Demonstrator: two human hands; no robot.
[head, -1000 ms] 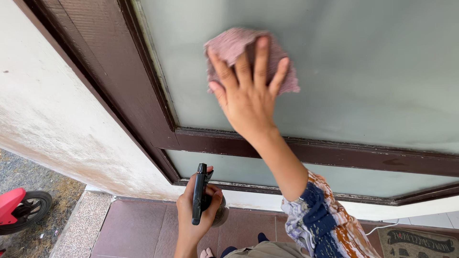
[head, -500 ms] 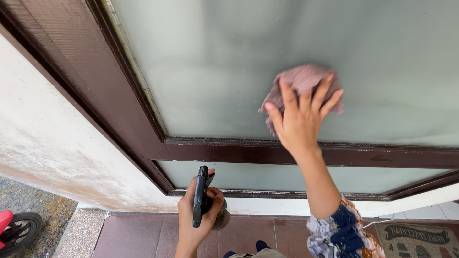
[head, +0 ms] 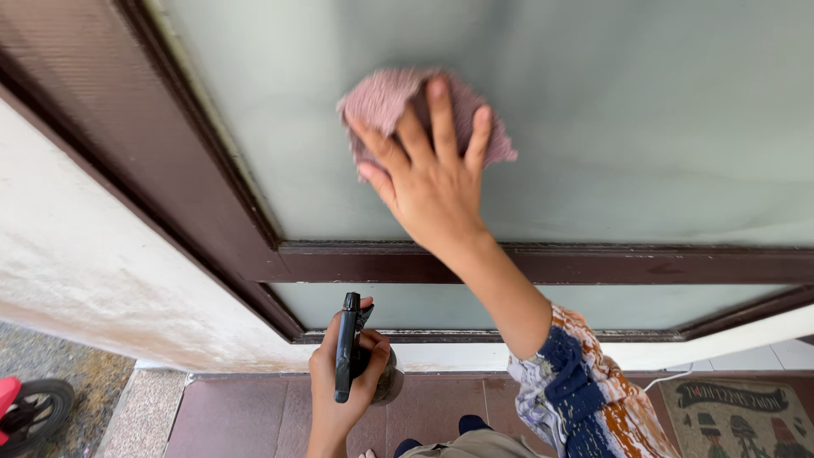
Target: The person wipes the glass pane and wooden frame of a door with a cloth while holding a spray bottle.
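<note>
**Cloth pressed to frosted glass, spray bottle held low**

The right hand [head: 432, 174] lay flat against the frosted glass pane [head: 644, 119] of a door, fingers spread, with a pink cleaning cloth [head: 386, 97] pinned between palm and glass. Its grip was wide open rather than closed: the cloth was held only by pressure, bunched under the fingers and showing above and beside them. The cloth looked soft, light and limp, so it would likely fold or slip out unless pressed evenly; a flat palm over its middle seemed the surest hold. The glass appeared smooth and hard, and probably fragile under a sharp knock.

The left hand [head: 348, 382] hung lower, near the bottom of the dark brown door frame [head: 543, 265], its grip wrapped shut around a spray bottle [head: 346, 343] with a black trigger head. The bottle looked rigid and fairly light, best taken at the neck as it was.

Below lay reddish floor tiles [head: 246, 416], a patterned doormat [head: 738, 420] to the right, and a small wheel [head: 38, 411] at far left
</note>
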